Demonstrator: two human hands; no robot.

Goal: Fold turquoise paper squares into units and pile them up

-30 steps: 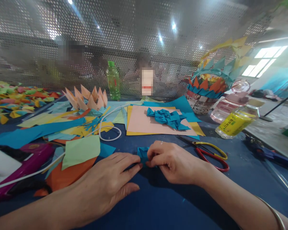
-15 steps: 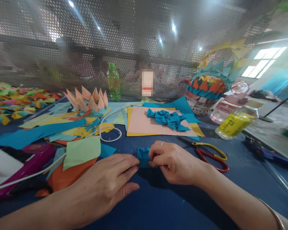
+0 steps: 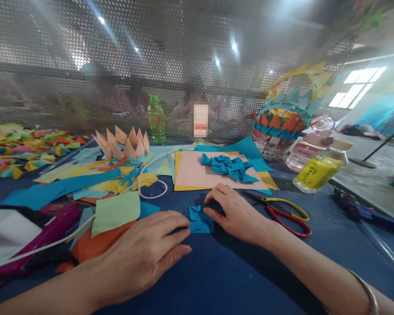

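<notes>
A small piece of folded blue paper [image 3: 201,222] lies on the dark blue table, its upper edge bent up. My left hand [image 3: 151,249] rests at the paper's left edge, fingers stretched out and the thumb apart. At the upper right corner is my right hand [image 3: 229,212], its fingers curved and parted from the thumb, whose tip touches the paper. Just beyond, several folded blue paper pieces [image 3: 228,167] sit in a heap on pink paper [image 3: 192,173]. Scissors [image 3: 290,214] with red and yellow handles lie beside my right forearm.
Left are a purple hot glue gun [image 3: 57,227], a white cord [image 3: 141,181], paper sheets [image 3: 116,214] and a peach folded-paper ring [image 3: 123,146]. A green bottle [image 3: 156,120] stands behind. Right are a paper basket [image 3: 275,138], a yellow-labelled bottle [image 3: 321,170] and a blue-handled tool [image 3: 367,210].
My right hand has loosened from its pinch and moved slightly up, uncovering more of the folded blue paper. My left hand stays at the left edge. The view has shifted slightly.
</notes>
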